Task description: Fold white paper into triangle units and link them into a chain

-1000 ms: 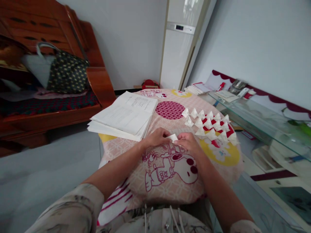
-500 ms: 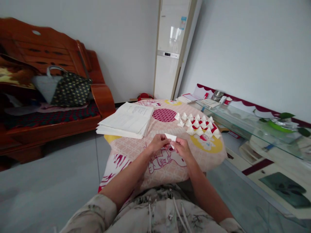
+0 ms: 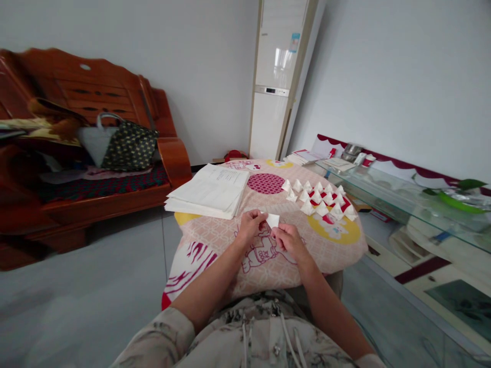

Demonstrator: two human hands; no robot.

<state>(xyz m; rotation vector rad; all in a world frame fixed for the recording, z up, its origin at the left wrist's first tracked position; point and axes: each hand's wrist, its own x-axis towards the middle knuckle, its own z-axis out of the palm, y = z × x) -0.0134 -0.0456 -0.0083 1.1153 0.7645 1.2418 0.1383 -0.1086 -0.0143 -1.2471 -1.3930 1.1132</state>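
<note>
A small folded piece of white paper is held between my two hands, just over the near part of the table. My left hand pinches its left edge between thumb and fingers. At the lower right corner, my right hand is closed on the same paper, fingers curled. Several white folded paper pyramids stand in rows on the right side of the patterned tablecloth. To the left of my hands lies a stack of white paper sheets, the top one with some printed lines.
A glass-topped cabinet runs along the right wall, with a green bowl, papers and a metal pot on it. A wooden sofa with bags stands at the left. A tall white air conditioner is in the corner behind the table.
The view has swung slightly left, so things sit further right. My right hand has shifted lower on the paper, with its fingers more curled. Both hands still hold the paper.
</note>
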